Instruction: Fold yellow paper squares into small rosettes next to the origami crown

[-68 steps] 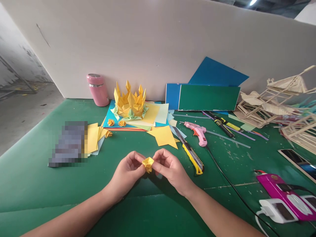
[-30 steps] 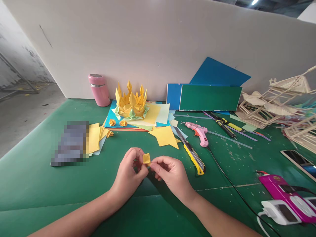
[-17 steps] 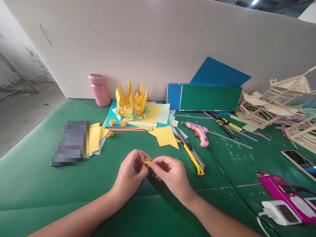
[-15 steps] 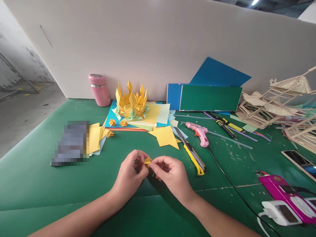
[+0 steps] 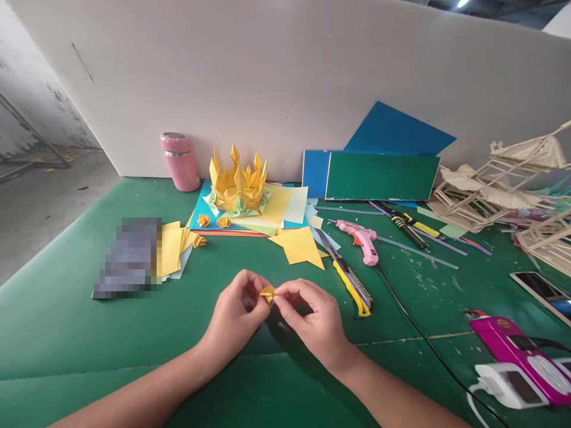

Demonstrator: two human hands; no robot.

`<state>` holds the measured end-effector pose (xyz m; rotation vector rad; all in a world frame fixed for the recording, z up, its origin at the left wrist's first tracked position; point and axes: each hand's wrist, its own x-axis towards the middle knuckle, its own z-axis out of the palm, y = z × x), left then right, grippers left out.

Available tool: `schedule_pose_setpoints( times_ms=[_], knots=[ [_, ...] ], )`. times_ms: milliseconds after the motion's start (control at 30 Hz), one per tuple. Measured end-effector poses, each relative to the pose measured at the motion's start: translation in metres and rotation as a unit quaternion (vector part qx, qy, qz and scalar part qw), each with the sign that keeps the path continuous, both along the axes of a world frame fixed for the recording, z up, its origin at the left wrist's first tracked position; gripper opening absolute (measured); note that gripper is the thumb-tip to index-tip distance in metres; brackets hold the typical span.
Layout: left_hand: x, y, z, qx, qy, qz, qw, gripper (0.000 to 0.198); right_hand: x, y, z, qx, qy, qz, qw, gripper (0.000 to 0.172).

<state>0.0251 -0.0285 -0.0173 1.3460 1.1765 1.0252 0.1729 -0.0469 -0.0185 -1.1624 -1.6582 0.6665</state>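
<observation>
Between my two hands is a small folded yellow paper rose (image 5: 267,293), held just above the green tabletop. My left hand (image 5: 238,312) pinches it from the left with thumb and fingers. From the right, the thumb and index finger of my right hand (image 5: 314,318) close on its edge. Beyond them stands a yellow paper crown (image 5: 239,187) with pale green leaves at its base. Two similar paper roses (image 5: 223,222) lie in front of the crown, and another paper rose (image 5: 199,241) rests beside the yellow sheets to the left.
A yellow utility knife (image 5: 350,285) and a pink glue gun (image 5: 359,238) with a black cord lie right of my hands. A star-shaped yellow paper (image 5: 298,246) is just ahead. Farther out are a pink flask (image 5: 180,163), a magenta power strip (image 5: 513,351) and a phone (image 5: 544,294).
The paper rose has turned slightly between my fingers, showing more of its folds. My right hand has shifted a little; both hands keep their pinch.
</observation>
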Motion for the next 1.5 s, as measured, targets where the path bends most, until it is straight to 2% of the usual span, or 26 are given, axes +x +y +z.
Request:
schedule_pose_setpoints(
  times_ms=[100, 200, 500, 700, 933, 1200, 1500],
  knots=[
    [-0.0007, 0.0007, -0.0008, 0.001, -0.015, 0.007, 1.000, 0.019, 0.0038, 0.0021, 0.0008, 0.109, -0.070, 0.007, 0.992, 0.014],
    [-0.0010, 0.0007, -0.0005, -0.003, -0.019, 0.004, 1.000, 0.020, 0.0060, 0.0041, 0.0003, 0.173, -0.121, 0.015, 0.977, 0.016],
    [-0.0004, -0.0003, 0.0002, -0.002, 0.006, -0.009, 1.000, 0.017, 0.0064, 0.0030, -0.0009, 0.227, -0.197, 0.013, 0.954, 0.015],
    [-0.0006, 0.0005, -0.0034, 0.008, 0.012, -0.006, 1.000, 0.015, 0.0066, 0.0045, -0.0034, 0.304, -0.206, 0.004, 0.930, 0.013],
    [-0.0005, -0.0010, -0.0011, 0.011, 0.025, -0.006, 1.000, 0.015, 0.0078, 0.0048, -0.0016, 0.310, -0.247, 0.004, 0.918, 0.014],
    [0.0013, -0.0022, 0.0017, 0.076, 0.018, 0.010, 0.997, 0.012, 0.0058, 0.0055, -0.0049, 0.265, -0.228, -0.017, 0.937, 0.012],
    [0.0016, -0.0020, -0.0010, 0.114, 0.066, 0.013, 0.991, 0.011, 0.0031, 0.0042, -0.0050, 0.267, -0.241, -0.026, 0.933, 0.012]
  ],
)
